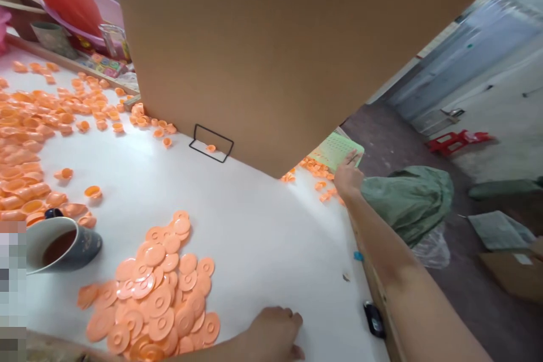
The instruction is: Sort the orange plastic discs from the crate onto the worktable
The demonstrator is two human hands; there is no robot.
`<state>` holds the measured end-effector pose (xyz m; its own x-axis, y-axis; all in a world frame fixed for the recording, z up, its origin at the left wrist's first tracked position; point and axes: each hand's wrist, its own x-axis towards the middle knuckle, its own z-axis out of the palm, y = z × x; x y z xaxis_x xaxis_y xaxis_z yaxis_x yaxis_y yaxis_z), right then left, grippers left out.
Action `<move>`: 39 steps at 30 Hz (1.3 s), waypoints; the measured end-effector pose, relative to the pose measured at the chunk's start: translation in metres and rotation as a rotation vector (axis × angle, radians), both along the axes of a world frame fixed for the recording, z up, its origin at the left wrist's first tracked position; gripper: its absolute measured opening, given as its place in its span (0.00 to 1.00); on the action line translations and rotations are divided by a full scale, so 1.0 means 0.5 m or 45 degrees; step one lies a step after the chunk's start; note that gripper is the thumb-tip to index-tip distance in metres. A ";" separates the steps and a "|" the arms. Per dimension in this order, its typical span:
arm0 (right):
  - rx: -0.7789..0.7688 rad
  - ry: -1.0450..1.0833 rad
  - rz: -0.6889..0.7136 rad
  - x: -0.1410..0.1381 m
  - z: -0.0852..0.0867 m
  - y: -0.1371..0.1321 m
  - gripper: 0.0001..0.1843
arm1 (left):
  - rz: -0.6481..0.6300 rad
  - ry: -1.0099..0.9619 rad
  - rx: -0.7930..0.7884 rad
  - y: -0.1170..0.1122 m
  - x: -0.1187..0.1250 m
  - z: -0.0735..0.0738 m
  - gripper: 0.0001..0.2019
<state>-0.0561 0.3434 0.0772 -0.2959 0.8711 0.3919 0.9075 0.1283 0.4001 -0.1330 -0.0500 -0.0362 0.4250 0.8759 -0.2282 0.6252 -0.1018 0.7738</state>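
Observation:
My left hand (275, 331) rests low over the white tabletop (263, 237), its fingers curled and turned down. What lies inside them, if anything, is hidden. Just left of it spreads a pile of flat, round peach-orange plastic discs (159, 300). My right arm stretches along the table's right edge. At its end my right hand (350, 178) grips the near corner of a light green sheet (337, 147) with rows of small marks or holes. Small orange plastic cups (316, 167) lie beside that hand.
A large brown cardboard panel (271, 51) rises across the far table. More orange cups (29, 119) cover the left side, near a mug (87, 246) of dark drink. A black key fob (374, 319) lies by the right edge; green cloth (407, 198) hangs beyond.

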 end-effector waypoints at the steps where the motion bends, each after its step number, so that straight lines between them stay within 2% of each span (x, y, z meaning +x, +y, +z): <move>1: 0.041 -0.018 -0.027 0.018 0.001 -0.013 0.37 | 0.020 -0.015 0.005 -0.003 -0.006 0.009 0.21; 4: 0.111 -0.049 -0.042 0.076 0.002 -0.057 0.38 | 0.040 -0.048 0.009 -0.006 -0.016 0.023 0.21; 8: 0.125 -0.014 0.003 0.152 0.001 -0.130 0.42 | 0.053 -0.056 0.027 0.003 -0.018 0.018 0.22; 15: 0.052 0.160 0.096 0.270 0.001 -0.316 0.46 | 0.044 -0.035 0.047 0.009 -0.020 0.021 0.23; 19: 0.064 0.253 0.127 0.347 -0.002 -0.411 0.42 | 0.024 -0.004 0.059 0.006 -0.026 0.034 0.21; 22: 0.142 0.311 0.096 0.389 0.018 -0.439 0.37 | 0.003 0.027 0.065 0.003 -0.029 0.044 0.21; 24: 0.220 0.337 0.078 0.393 0.046 -0.430 0.38 | -0.005 0.039 0.066 0.002 -0.029 0.046 0.21; 26: 0.292 0.349 0.043 0.376 0.079 -0.400 0.41 | -0.002 0.031 0.064 0.002 -0.029 0.044 0.20; 28: 0.322 0.342 0.015 0.340 0.106 -0.351 0.43 | 0.019 0.006 0.057 0.003 -0.028 0.038 0.19; 30: 0.305 0.319 -0.001 0.289 0.119 -0.290 0.44 | 0.045 -0.025 0.044 0.003 -0.027 0.031 0.19; 35: 0.280 0.300 -0.053 0.135 0.098 -0.134 0.42 | 0.065 -0.061 -0.012 0.002 -0.024 0.018 0.19; 39: 0.279 0.334 0.017 0.024 0.068 -0.047 0.44 | 0.075 -0.071 -0.037 0.002 -0.021 0.013 0.23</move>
<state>-0.0441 0.3200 0.1112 -0.1708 0.7546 0.6336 0.9820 0.0773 0.1726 -0.1435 -0.0490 -0.0298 0.3855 0.8933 -0.2310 0.5851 -0.0431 0.8098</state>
